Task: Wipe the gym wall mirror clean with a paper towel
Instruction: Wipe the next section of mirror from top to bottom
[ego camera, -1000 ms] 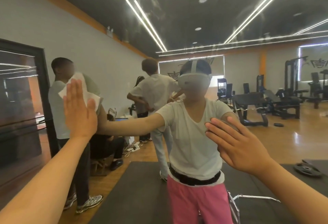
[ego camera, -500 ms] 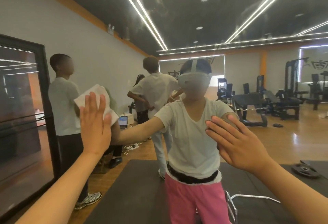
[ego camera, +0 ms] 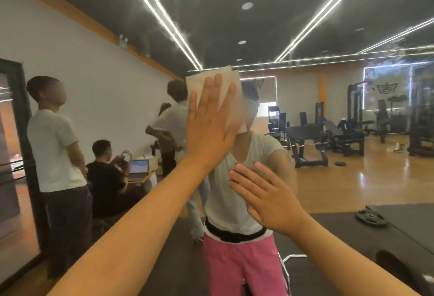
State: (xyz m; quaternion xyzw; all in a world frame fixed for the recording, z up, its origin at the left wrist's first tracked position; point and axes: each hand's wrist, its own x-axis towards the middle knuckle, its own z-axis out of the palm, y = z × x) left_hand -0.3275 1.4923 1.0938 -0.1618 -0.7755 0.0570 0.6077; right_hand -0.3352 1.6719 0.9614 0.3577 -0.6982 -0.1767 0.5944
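The wall mirror [ego camera: 328, 37] fills nearly the whole view and reflects the gym; smears and streaks show on its upper glass. My left hand [ego camera: 209, 122] lies flat with straight fingers, pressing a white paper towel [ego camera: 225, 77] against the glass at centre, above chest height. The towel's top edge and right corner stick out past the fingers. My right hand [ego camera: 267, 194] is flat on the glass lower down, right of centre, fingers spread and holding nothing. My own reflection stands behind both hands.
Reflected in the glass: several people [ego camera: 56, 145] at the left by a white wall, a laptop [ego camera: 139, 167], weight machines and benches [ego camera: 328, 136] at the right, a wooden floor, a dark mat [ego camera: 352, 237] with a weight plate [ego camera: 371, 217]. A dark-framed panel [ego camera: 14, 155] stands at far left.
My left hand has slid the paper towel across the glass to the right and upward, from the left side to the centre. The right hand stayed flat on the mirror.
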